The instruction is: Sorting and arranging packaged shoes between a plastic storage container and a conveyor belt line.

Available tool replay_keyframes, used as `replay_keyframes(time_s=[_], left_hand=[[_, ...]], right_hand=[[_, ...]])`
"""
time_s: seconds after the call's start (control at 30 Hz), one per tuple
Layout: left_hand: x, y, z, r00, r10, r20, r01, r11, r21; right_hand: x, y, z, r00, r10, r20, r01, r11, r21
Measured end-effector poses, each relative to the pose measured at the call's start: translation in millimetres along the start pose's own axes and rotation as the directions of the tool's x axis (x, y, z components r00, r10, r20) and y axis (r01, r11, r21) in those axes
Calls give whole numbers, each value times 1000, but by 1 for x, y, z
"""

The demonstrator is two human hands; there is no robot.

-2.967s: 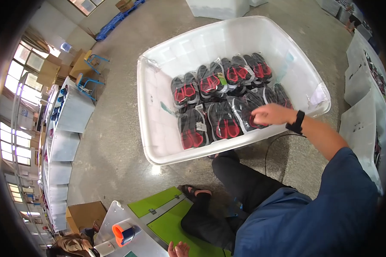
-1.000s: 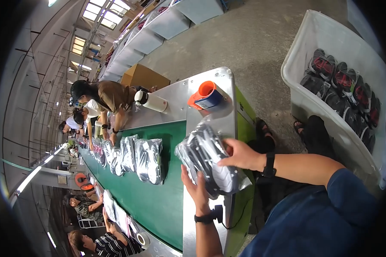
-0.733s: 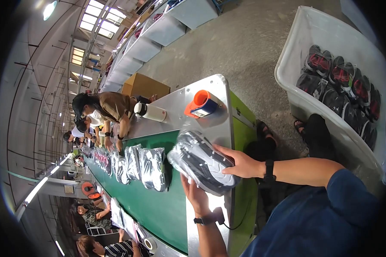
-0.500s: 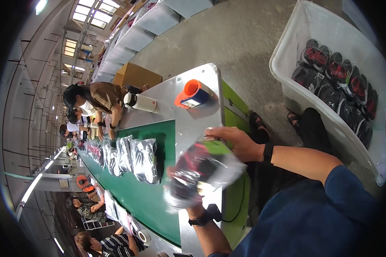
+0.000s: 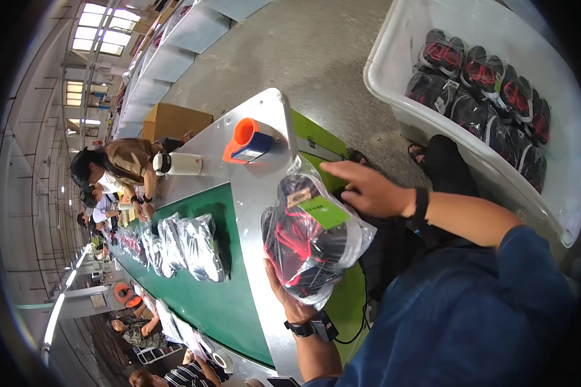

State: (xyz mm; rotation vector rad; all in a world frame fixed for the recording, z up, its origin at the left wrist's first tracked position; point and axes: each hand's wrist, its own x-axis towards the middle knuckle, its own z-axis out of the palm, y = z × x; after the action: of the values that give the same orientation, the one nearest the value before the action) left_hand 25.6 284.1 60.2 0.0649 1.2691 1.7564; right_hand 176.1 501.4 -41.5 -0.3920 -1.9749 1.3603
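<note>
A pair of black sneakers with red laces, packed in a clear plastic bag, rests in my left hand, whose fingers wrap its lower left side. Through the film a green tag and a brown label show at the upper end. My right hand hovers just beyond the bag's upper right side, index finger stretched out and the fingers apart; it holds nothing. More bagged shoes lie in a row on the green conveyor belt to the left.
An orange and blue tape dispenser and a white bottle stand on the metal table edge. At the right is a white bin with several bagged shoes. Co-workers stand along the belt; a cardboard box sits behind.
The bagged sneakers have turned upright and come to rest in my left hand. My right hand has let go of the bag and drawn off it. The whole view has shifted slightly.
</note>
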Motion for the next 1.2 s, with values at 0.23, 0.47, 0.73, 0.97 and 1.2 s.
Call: replay_keyframes(time_s=[0.23, 0.47, 0.73, 0.97, 1.2], left_hand=[[32, -32, 25, 976, -26, 216, 59, 988, -144], [48, -94, 114, 873, 284, 396, -434, 821, 369], [28, -131, 208, 739, -171, 651, -77, 939, 335], [41, -148, 219, 660, -484, 575, 131, 827, 547], [57, -147, 231, 773, -364, 519, -156, 685, 712]], right_hand=[[-36, -51, -114, 822, 539, 184, -524, 589, 615], [-114, -72, -135, 849, 528, -12, -416, 682, 602], [-201, -55, -221, 717, 662, -218, -213, 505, 837], [-228, -84, -289, 526, 684, -506, -297, 705, 644], [-205, -91, -190, 760, 376, -530, -308, 926, 216]])
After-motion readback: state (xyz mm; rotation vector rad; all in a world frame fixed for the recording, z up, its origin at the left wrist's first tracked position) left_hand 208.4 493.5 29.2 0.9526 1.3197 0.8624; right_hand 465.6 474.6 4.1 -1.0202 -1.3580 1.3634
